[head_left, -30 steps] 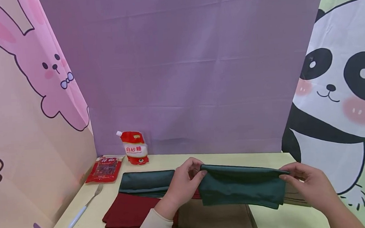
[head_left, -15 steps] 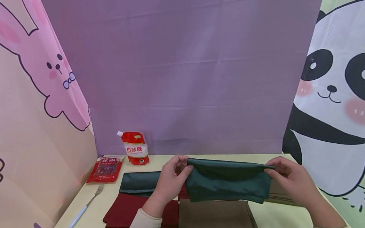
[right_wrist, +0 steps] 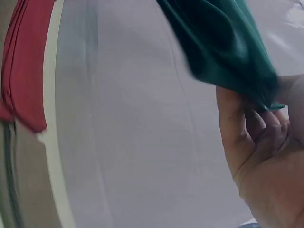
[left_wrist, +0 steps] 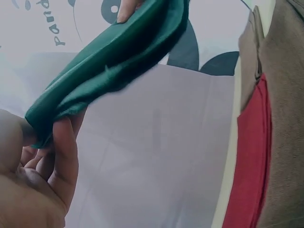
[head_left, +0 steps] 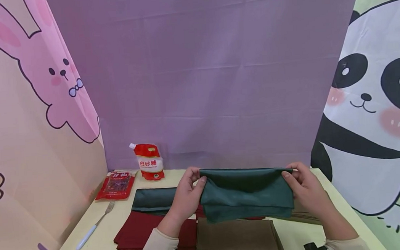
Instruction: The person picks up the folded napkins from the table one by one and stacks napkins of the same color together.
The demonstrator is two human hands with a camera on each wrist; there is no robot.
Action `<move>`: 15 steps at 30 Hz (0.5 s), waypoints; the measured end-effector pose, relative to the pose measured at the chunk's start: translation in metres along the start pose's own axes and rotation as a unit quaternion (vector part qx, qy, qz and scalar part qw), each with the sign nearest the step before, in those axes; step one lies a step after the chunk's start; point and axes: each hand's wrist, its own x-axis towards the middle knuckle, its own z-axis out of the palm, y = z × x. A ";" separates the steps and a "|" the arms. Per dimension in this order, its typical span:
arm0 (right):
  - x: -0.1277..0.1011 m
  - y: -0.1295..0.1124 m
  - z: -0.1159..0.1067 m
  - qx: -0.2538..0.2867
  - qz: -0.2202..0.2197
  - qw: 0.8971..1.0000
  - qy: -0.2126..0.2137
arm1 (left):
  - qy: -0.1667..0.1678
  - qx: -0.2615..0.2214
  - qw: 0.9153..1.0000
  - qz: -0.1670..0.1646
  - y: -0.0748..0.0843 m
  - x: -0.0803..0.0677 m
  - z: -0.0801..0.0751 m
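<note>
A dark green folded cloth (head_left: pixel 247 194) hangs stretched between both hands above the table. My left hand (head_left: pixel 187 194) pinches its upper left corner between thumb and fingers. At the upper right corner, my right hand (head_left: pixel 308 189) grips it the same way. The left wrist view shows the green cloth (left_wrist: pixel 109 61) sagging in layers from the pinch of the left hand (left_wrist: pixel 38 171). In the right wrist view the right hand (right_wrist: pixel 261 137) holds the other end. Below the cloth lies a folded brown cloth (head_left: pixel 236 239), with a folded dark red cloth (head_left: pixel 141 232) to its left.
Another folded green cloth (head_left: pixel 153 199) lies behind the red one. More brown cloth (head_left: pixel 303 214) shows partly behind the right hand. A fork (head_left: pixel 95 226), a red packet (head_left: pixel 116 185) and a red-and-white sugar pouch (head_left: pixel 149 162) occupy the table's left side. A purple backdrop (head_left: pixel 204 82) rises behind.
Both hands have moved left and slightly up with the green cloth. Its right end has risen, so the top edge now runs nearly level. The things on the table have stayed put.
</note>
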 end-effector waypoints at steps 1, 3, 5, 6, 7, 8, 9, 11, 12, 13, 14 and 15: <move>0.001 0.002 0.002 0.015 0.007 1.000 -0.004 | -0.006 0.000 1.000 -0.004 -0.003 0.001 0.000; 0.003 0.006 0.005 0.034 0.025 0.999 -0.007 | -0.018 -0.002 1.000 -0.014 -0.007 0.002 -0.001; 0.004 0.009 0.008 0.050 0.049 0.997 -0.009 | -0.022 0.004 0.999 -0.025 -0.011 0.002 -0.001; 0.004 0.011 0.010 0.059 0.064 0.996 -0.011 | -0.021 0.009 0.999 -0.030 -0.012 0.002 -0.001; 0.004 0.012 0.011 0.063 0.077 0.995 -0.012 | -0.021 0.010 0.999 -0.036 -0.014 0.002 -0.001; 0.004 0.014 0.013 0.068 0.093 0.993 -0.013 | -0.021 0.008 0.999 -0.045 -0.016 0.003 -0.001; 0.004 0.015 0.015 0.076 0.110 0.991 -0.015 | -0.021 0.004 0.998 -0.057 -0.018 0.003 -0.002; 0.004 0.018 0.018 0.094 0.149 0.984 -0.018 | -0.024 -0.014 0.996 -0.088 -0.025 0.003 -0.002; 0.004 0.020 0.019 0.102 0.168 0.980 -0.020 | -0.027 -0.026 0.994 -0.106 -0.029 0.003 -0.002; 0.004 0.022 0.020 0.110 0.186 0.976 -0.026 | -0.030 -0.038 0.991 -0.124 -0.033 0.002 -0.003; 0.004 0.024 0.021 0.118 0.203 0.971 -0.032 | -0.033 -0.049 0.988 -0.143 -0.037 0.002 -0.003; 0.004 0.026 0.022 0.125 0.216 0.968 -0.039 | -0.036 -0.056 0.985 -0.157 -0.040 0.001 -0.003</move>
